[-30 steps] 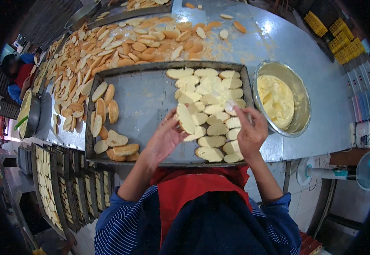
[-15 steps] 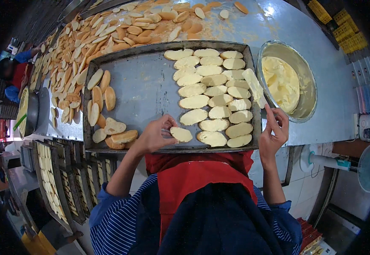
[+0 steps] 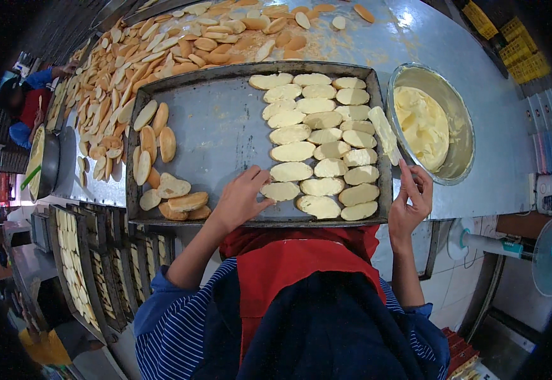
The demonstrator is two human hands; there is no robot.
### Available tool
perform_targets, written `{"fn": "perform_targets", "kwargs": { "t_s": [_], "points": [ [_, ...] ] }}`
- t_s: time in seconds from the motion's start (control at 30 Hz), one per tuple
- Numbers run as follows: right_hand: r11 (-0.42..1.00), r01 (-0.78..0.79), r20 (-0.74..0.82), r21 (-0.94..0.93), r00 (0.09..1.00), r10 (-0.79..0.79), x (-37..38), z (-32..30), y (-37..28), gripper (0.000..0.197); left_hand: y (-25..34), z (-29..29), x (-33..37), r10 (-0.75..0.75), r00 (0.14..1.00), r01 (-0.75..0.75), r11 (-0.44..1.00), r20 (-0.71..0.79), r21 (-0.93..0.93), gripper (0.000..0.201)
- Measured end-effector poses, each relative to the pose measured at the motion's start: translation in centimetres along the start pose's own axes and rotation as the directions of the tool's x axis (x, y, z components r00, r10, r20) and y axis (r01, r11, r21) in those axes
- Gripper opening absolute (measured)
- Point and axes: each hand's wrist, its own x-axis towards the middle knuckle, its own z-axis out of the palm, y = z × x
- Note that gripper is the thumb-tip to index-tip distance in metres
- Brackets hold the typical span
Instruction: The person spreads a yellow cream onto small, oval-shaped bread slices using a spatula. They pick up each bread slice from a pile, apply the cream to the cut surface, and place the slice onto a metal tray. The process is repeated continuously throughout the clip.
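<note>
My left hand [image 3: 243, 199] pinches the end of an oval bread slice [image 3: 280, 192] spread with pale yellow cream. That slice is at the lower end of the left column of coated slices, in a dark metal tray [image 3: 219, 136]. Over the tray's right rim, my right hand [image 3: 412, 197] grips a spreading knife [image 3: 385, 135] by its lower end; its flat blade is covered in cream. Just right of the blade stands a metal bowl [image 3: 464, 155] holding yellow cream [image 3: 420, 123]. Uncoated bread slices [image 3: 167, 144] lie along the tray's left side.
A large heap of bread slices [image 3: 155, 57] spreads over the metal table [image 3: 497, 171] beyond the tray. Another person [image 3: 32, 107] works at the far left near a second bowl [image 3: 49, 168]. Filled trays [image 3: 76, 266] are racked at lower left. A fan [image 3: 549, 253] stands at right.
My left hand has moved slightly right and up, bringing its coated slice from the tray's front edge to the bottom of the left column. My right hand stays nearly still with the knife.
</note>
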Motion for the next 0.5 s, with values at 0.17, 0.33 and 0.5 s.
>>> {"fn": "perform_targets", "kwargs": {
  "t_s": [0.17,0.33,0.5],
  "points": [
    [0.999,-0.038,-0.005,0.018,0.999,0.038,0.0,0.2,-0.1,0.057,-0.4,-0.2,-0.6,-0.106,0.991,0.099,0.991,-0.076,-0.094,0.044],
    [0.998,-0.054,-0.033,-0.043,0.998,0.052,0.6,-0.6,0.3,0.038,-4.4,-5.2,-2.6,-0.125,0.980,0.146,0.980,-0.154,0.132,0.045],
    [0.995,-0.087,-0.047,-0.057,0.995,0.085,1.0,-1.1,1.1,0.034,-7.9,-9.8,-7.2,-0.430,0.878,0.363,0.884,0.208,0.296,0.046]
  ]
}}
